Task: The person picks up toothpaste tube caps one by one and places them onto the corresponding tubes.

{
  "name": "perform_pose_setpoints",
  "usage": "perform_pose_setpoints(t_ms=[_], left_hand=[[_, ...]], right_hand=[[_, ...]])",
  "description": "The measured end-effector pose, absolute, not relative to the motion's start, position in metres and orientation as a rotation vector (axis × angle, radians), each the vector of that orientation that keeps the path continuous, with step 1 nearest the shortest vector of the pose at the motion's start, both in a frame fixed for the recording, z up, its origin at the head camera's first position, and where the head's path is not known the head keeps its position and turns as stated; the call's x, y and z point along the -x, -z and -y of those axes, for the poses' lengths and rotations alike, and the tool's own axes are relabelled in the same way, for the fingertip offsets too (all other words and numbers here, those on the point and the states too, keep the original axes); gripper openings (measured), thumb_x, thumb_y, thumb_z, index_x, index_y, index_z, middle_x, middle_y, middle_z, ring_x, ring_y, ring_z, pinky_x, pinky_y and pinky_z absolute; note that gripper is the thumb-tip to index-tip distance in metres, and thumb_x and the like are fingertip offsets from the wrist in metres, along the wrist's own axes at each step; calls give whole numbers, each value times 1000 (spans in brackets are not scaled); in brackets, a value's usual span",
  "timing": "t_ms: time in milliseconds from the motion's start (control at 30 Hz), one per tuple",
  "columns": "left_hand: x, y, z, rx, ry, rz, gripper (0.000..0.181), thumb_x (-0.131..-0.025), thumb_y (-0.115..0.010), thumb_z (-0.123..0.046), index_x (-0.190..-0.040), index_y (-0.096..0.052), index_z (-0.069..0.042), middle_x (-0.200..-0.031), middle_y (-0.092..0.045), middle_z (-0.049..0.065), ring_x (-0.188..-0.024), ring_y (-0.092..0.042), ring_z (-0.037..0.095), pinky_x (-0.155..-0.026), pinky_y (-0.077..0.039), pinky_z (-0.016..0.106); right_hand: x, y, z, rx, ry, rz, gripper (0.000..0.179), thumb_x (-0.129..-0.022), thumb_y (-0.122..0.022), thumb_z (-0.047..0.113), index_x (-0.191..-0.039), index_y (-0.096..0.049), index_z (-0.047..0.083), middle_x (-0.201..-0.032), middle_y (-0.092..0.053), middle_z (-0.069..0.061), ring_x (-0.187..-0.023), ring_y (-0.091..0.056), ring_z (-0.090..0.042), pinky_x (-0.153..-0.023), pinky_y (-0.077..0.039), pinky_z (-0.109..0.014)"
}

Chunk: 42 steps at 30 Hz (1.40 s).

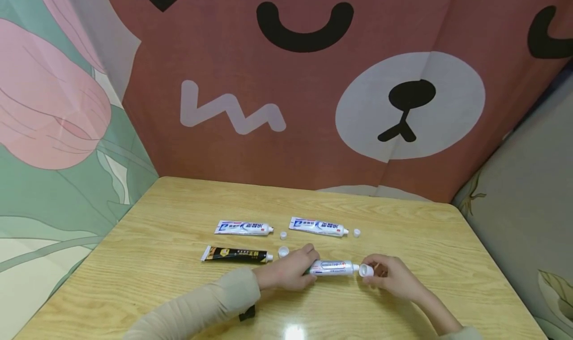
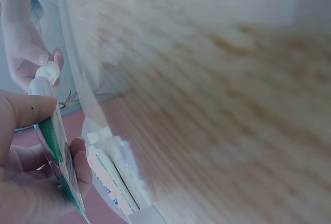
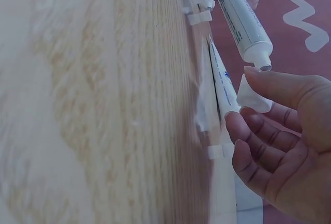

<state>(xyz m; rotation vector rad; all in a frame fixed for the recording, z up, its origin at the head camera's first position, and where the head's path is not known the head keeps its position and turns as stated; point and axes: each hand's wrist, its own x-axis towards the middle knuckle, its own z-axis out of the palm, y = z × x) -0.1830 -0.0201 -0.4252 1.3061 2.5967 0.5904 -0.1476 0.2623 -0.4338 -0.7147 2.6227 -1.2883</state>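
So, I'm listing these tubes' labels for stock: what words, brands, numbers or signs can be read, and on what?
Nothing reads surely enough to quote.
Black toothpaste tube: yellow lettering, too small.
Left rear white toothpaste tube: blue lettering, too small.
Right rear white toothpaste tube: blue lettering, too small.
White-and-green toothpaste tube in the left hand: printing too small and blurred.
White cap in the right hand: no lettering visible.

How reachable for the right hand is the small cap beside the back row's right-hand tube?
Probably yes: only bare tabletop shows between the right hand and the small cap. That hand pinches a larger cap, though, which would likely need setting down first.
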Motion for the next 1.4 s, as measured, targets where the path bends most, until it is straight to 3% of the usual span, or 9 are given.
perform_pose_setpoints(t_ms=[467, 767, 1233, 1400], left_hand=[[181, 424, 19, -1315, -571, -2606, 32, -84, -63, -19, -110, -54, -2, -95, -48, -1, -70, -44, 0, -61, -40, 11], [181, 425, 17, -1331, -541, -2610, 33, -84, -64, -19, -111, -55, -2, -96, -48, -1, -70, -44, 0, -61, -40, 10], [180, 416, 18, -1402, -472, -2646, 29, -85, -63, -17, -110, -57, -3, -99, -50, 1, -73, -46, 2, -62, -40, 10], [180, 414, 20, -1397, -494, -2648, 29, -85, -64, -17, -110, -58, -3, -99, -50, 0, -75, -47, 1, -63, -40, 10]], right_hand=[[147, 432, -253, 813, 1306, -2628, 26, -81, -68, 21, -100, -61, 5, -85, -63, 0, -70, -59, -9, -57, -49, -26], [147, 428, -247, 852, 1308, -2647, 25, -80, -69, 16, -99, -62, 1, -79, -62, -6, -65, -53, -6, -53, -47, -24], [149, 429, -244, 916, 1377, -2584, 26, -81, -67, 14, -101, -63, -2, -84, -63, -7, -66, -53, -6, -54, -47, -24], [151, 430, -244, 937, 1393, -2568, 22, -82, -65, 8, -102, -64, -1, -83, -63, 3, -65, -51, -5, -52, -45, -24]])
